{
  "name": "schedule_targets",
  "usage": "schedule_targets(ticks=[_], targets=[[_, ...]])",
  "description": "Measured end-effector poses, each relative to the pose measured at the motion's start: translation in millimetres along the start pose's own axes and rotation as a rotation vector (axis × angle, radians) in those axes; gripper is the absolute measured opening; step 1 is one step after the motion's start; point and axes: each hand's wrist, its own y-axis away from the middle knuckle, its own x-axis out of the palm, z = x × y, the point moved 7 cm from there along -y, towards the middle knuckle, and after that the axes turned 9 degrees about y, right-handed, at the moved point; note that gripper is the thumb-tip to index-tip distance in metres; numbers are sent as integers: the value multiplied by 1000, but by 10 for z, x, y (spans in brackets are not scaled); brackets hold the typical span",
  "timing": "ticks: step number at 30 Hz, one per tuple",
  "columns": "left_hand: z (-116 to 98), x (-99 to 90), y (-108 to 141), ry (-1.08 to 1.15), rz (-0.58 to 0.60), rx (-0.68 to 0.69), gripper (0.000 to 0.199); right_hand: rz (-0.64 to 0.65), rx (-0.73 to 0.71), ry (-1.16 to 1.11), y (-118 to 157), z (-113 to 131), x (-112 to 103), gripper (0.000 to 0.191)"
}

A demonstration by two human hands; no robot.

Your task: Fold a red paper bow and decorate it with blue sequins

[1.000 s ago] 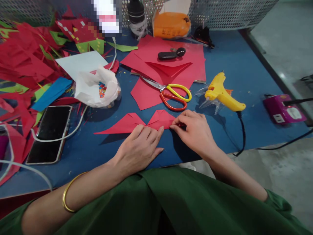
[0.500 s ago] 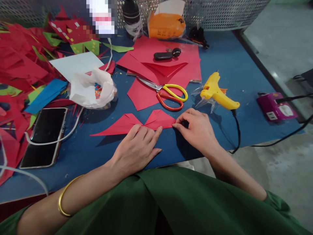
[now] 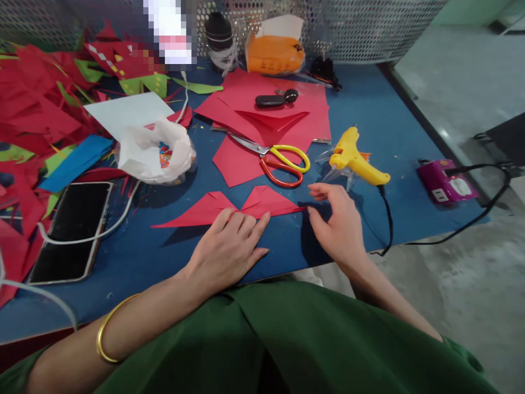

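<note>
A folded red paper (image 3: 264,201) with two raised peaks lies along the table's front part. My left hand (image 3: 232,243) rests flat on its lower middle edge, fingers spread a little. At the paper's right tip, my right hand (image 3: 337,221) has its thumb and fingers apart, with nothing between them; the thumb is close to the tip. Just behind the paper are scissors (image 3: 266,150) with one yellow and one red handle, lying on red sheets (image 3: 233,167). A yellow glue gun (image 3: 356,156) lies behind my right hand.
On the left are a phone (image 3: 68,232), a white cable, a lined bowl (image 3: 184,158) and a heap of red and green scraps (image 3: 41,104). A purple box (image 3: 447,181) with cords sits at the right edge. A black bottle (image 3: 219,41) and orange pack (image 3: 274,54) stand behind.
My right hand has let go of the paper's right tip and opened, moving slightly right. My left hand stays on the paper. The view has shifted a little.
</note>
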Motion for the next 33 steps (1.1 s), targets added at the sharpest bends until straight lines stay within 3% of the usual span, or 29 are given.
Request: schedule_targets(ticks=[2,4,8,15,33], targets=[[-2,-10,10,13,-16,0,58,-111,-109,27,107,158,-96,43],[8,-35,34,38,-47,-6,58,-118,-259,49,205,356,-94,44],[93,-101,130,92,-136,-79,54,-8,-497,118,340,680,80,40],[124,-124,241,129,-226,-89,54,157,-744,252,454,989,397,53],[106,-97,239,90,-222,-76,50,185,-595,361,514,716,378,63]])
